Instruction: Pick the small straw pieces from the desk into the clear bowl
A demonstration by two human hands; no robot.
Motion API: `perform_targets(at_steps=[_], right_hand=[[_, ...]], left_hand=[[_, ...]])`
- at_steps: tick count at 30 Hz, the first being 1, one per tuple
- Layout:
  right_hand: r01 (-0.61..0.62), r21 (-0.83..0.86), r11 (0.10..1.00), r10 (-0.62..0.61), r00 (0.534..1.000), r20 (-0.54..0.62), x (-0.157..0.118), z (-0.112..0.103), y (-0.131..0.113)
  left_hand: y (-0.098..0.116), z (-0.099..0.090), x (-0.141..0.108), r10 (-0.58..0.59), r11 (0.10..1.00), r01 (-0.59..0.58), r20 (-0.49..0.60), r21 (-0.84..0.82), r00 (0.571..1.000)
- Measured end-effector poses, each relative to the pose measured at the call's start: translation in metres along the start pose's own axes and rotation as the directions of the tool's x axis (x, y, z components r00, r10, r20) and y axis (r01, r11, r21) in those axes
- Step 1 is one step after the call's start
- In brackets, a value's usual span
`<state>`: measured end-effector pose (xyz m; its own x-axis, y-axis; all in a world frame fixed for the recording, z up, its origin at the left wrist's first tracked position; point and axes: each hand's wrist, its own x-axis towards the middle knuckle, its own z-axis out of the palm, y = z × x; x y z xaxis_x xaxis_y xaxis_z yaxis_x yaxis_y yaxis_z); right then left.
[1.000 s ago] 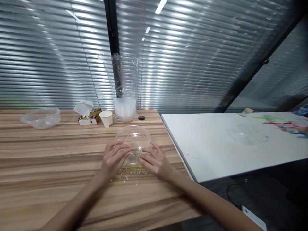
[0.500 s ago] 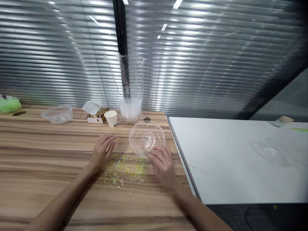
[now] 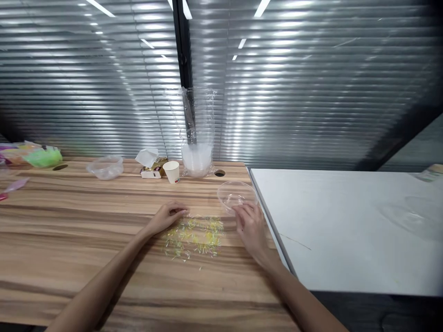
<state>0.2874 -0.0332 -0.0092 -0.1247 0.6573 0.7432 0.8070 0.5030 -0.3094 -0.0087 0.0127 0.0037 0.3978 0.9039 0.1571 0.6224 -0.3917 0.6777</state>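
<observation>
My right hand [image 3: 249, 225] has its fingers closed on the near rim of a round clear plastic bowl [image 3: 228, 196], close to the table's right edge. At the upper left corner of a scatter of small yellow, green and clear bits [image 3: 195, 237], my left hand [image 3: 171, 216] rests low with thumb and fingers brought together. What its fingertips hold, if anything, is too small to make out. The bits lie spread over the wood between both hands.
Along the back of the wooden table stand another clear bowl [image 3: 107, 168], a tissue pack [image 3: 152, 169], a paper cup [image 3: 172, 172] and a tall bag of stacked plastic ware [image 3: 197, 159]. Colourful bags [image 3: 41, 156] lie far left. A white table [image 3: 332, 221] adjoins on the right.
The clear bowl has gone from tilted up to lower and flatter, farther right beside the bits. My left hand's fingers have come together at the scatter's corner. The view has shifted left.
</observation>
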Motion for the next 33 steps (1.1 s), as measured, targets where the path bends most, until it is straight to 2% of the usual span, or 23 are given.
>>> perform_targets(at_steps=[4, 7, 10, 25, 33], right_hand=[[-0.032, -0.043, 0.999, 0.033, 0.999, 0.020, 0.000, 0.003, 0.003], [-0.041, -0.076, 0.996, 0.043, 0.999, 0.025, -0.003, 0.006, 0.002], [-0.038, -0.084, 0.996, 0.040, 0.999, 0.024, -0.005, 0.008, 0.001], [-0.008, -0.036, 0.999, 0.009, 1.000, 0.013, -0.002, 0.015, 0.004], [-0.026, 0.000, 1.000, 0.026, 0.999, 0.021, -0.002, 0.013, 0.005]], left_hand=[[0.005, 0.019, 0.000, 0.147, 0.979, -0.139, -0.046, 0.147, 0.988], [0.003, 0.029, 0.000, 0.204, 0.950, -0.171, -0.105, 0.260, 0.973], [-0.002, 0.032, 0.001, 0.227, 0.940, -0.183, -0.126, 0.287, 0.966], [-0.020, 0.017, 0.003, 0.131, 0.973, -0.103, -0.129, 0.205, 0.983], [-0.019, 0.018, 0.001, 0.123, 0.987, -0.111, -0.106, 0.113, 0.987]])
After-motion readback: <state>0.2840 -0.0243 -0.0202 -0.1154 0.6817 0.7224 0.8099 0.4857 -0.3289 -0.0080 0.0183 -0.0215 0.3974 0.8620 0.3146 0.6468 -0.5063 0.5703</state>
